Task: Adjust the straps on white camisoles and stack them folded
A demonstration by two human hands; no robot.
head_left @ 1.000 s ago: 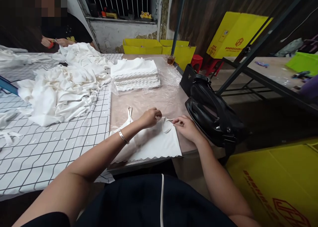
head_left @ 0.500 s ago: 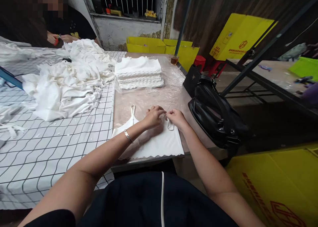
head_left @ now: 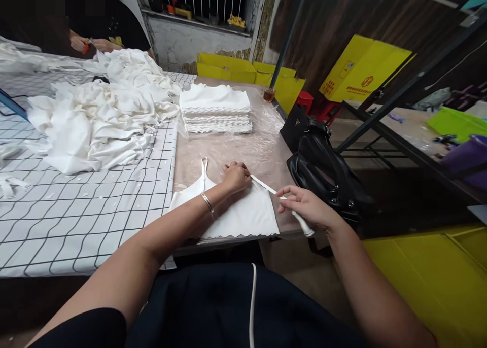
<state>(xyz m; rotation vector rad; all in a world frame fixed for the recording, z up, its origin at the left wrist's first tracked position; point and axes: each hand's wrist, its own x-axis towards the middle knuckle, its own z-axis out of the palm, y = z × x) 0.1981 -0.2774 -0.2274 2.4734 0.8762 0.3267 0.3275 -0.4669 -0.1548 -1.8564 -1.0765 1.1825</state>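
Observation:
A white camisole (head_left: 243,213) lies flat at the table's front edge, its wavy hem toward me. Its left strap (head_left: 204,168) forms a narrow loop on the table. My left hand (head_left: 236,177), with a silver bracelet at the wrist, is closed on the top of the right strap. From there the strap (head_left: 264,185) runs taut down to my right hand (head_left: 300,204), whose fingers pinch it beyond the garment's right side. A loose white end hangs below that hand.
Behind the camisole sits a folded white stack (head_left: 216,107). A heap of white garments (head_left: 102,125) covers the checked cloth (head_left: 87,221) at left. Black bags (head_left: 319,160) line the table's right edge. Across the table, a person's hands (head_left: 89,44) hold something orange.
My right hand has moved right and toward me, drawing the strap out straight. My left hand stays near the camisole's top. The view has shifted slightly.

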